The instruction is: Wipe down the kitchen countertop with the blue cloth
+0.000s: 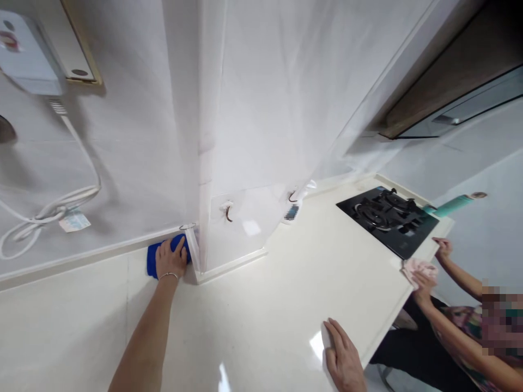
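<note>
Cloth (152, 262), the blue one, is pressed onto the table (229, 326) in the head view, tucked right by the foot of the white pillar (249, 136), on its left side. It's covered by the left hand (170, 260), palm down, fingers spread over it rather than curled round it. The right hand (346, 362) is held well apart from that, fingers stretched out, over the table on the near side and to the right of the pillar; whether the top is actually touched can't really be told. Farther right of the pillar, a black stove (388, 220) is set in the table, and near it a pink cloth (420, 267) is held at the edge by a co-worker's hand (425, 288). Left of the pillar, a white cord (84, 152) is looped against the wall.
</note>
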Demonstrator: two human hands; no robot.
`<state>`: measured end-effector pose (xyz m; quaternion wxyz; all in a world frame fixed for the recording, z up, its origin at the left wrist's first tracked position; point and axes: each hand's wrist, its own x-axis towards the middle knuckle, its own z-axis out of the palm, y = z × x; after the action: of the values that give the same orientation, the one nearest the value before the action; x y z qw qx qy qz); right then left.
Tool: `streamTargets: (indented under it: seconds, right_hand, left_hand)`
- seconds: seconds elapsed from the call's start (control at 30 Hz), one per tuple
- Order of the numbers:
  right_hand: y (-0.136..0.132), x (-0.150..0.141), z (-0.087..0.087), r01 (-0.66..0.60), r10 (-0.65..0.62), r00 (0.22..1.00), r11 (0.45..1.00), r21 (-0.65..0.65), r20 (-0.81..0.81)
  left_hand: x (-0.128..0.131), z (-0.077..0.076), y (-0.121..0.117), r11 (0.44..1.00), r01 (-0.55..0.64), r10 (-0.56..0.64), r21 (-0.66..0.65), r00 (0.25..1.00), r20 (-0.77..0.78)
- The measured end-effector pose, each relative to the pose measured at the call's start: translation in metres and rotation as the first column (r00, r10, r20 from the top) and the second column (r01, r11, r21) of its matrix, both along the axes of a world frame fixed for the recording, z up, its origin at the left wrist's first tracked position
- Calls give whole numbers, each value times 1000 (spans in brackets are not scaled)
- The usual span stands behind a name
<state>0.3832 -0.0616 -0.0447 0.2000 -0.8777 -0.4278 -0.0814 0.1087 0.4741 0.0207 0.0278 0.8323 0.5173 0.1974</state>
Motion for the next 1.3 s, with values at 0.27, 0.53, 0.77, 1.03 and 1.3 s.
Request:
streamTargets:
  seconds: [0.27,0.53,0.77,1.03,1.3]
  right_hand:
    - [3,-1,1,10,-10,1000,1000,5,17]
    - [4,-1,-3,8,-10,998,1000,29,60]
    - [5,-3,0,2,-6,996,999,47,89]
    - [5,-6,6,32,-33,994,999,18,105]
    - [-5,-9,15,29,-30,997,1000,6,74]
  left_hand:
    - [-10,-4,-21,1000,-6,6,-21,999,35]
    - [-45,1,-91,1000,27,-27,0,999,-33]
    - [-61,-1,-183,996,85,-85,15,995,-51]
    - [-45,-14,-322,961,245,-235,127,968,-89]
    - [-29,5,-395,903,426,-428,-52,904,-29]
